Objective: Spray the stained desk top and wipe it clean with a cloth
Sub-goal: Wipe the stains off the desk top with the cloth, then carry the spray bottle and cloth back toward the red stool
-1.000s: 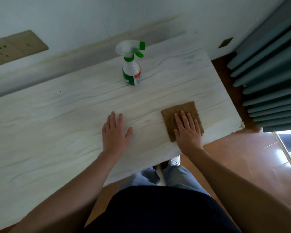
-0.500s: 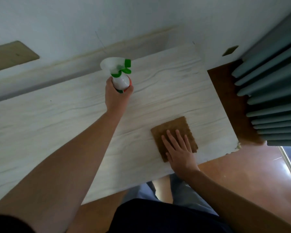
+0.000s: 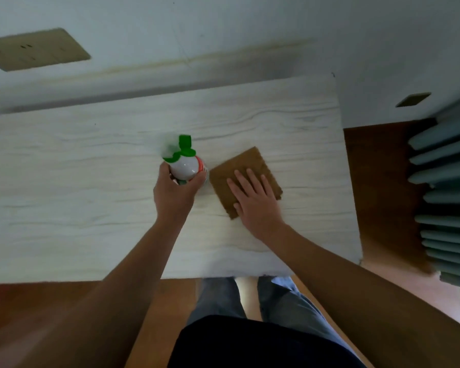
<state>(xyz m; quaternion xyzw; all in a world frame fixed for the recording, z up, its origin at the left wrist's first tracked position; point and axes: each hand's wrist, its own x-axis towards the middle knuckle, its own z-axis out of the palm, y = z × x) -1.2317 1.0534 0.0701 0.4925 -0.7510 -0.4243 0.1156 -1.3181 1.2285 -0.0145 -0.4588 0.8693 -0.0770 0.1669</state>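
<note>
The bench (image 3: 64, 181) was a pale board with a whitewashed wood grain, its lines running lengthwise, matt and flat. Over its middle the left hand (image 3: 174, 193) gripped the spray bottle (image 3: 186, 167), fingers and thumb curled round the rounded white plastic body; the bottle's green trigger and nozzle pointed away from the person, and a red and green label showed on its side. Whether its base touched the board could not be told. Just beside it to the right lay the cloth (image 3: 246, 162), a brown, coarse-looking square set at a slant, one corner pointing toward the wall. The right hand (image 3: 255, 201) rested flat on it, fingers straight and slightly spread, covering its near half.

A wide stretch of bare board ran to the left of the bottle. A narrower bare strip lay between the cloth and the bench's right edge, beyond which came a reddish-brown floor (image 3: 383, 181) and the ribbed folds of a grey-green curtain (image 3: 446, 187). The far edge met a pale ledge under the wall, where a tan socket plate (image 3: 35, 49) sat. The near edge had a band of clear board in front of both forearms.
</note>
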